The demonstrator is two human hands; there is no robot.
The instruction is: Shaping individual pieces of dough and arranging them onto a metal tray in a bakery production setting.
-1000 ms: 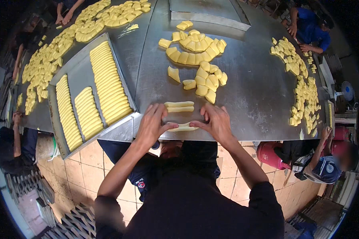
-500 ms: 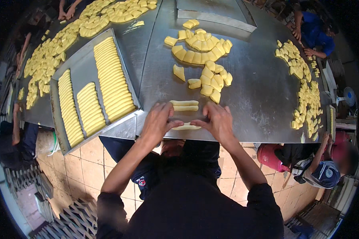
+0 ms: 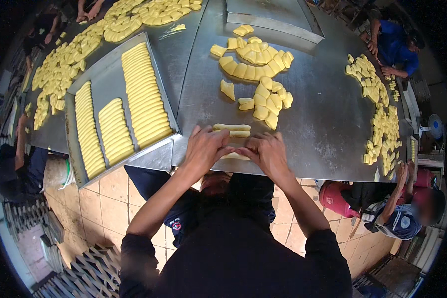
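Observation:
My left hand [image 3: 204, 148] and my right hand [image 3: 266, 153] are at the table's near edge, fingers curled and thumbs nearly meeting. Between them they grip a pale yellow dough roll [image 3: 236, 156], largely covered by the thumbs. Just beyond the thumbs lie two more dough rolls [image 3: 232, 127], side by side and crosswise to me. Farther off are cut dough pieces [image 3: 269, 102], some joined in curved rows, and one flat dough scrap [image 3: 227, 90].
Left of my hands, a metal tray [image 3: 115, 83] holds three rows of dough rolls, overhanging the steel table [image 3: 313, 129]. Another tray [image 3: 275, 27] stands at the far side. Dough piles [image 3: 377, 119] lie right and far left. Other people work around the table; a red stool [image 3: 335, 198] is at right.
My thumbs have come inward over the near dough roll until they almost touch. The view has shifted slightly, while the tray and dough pieces stay in place.

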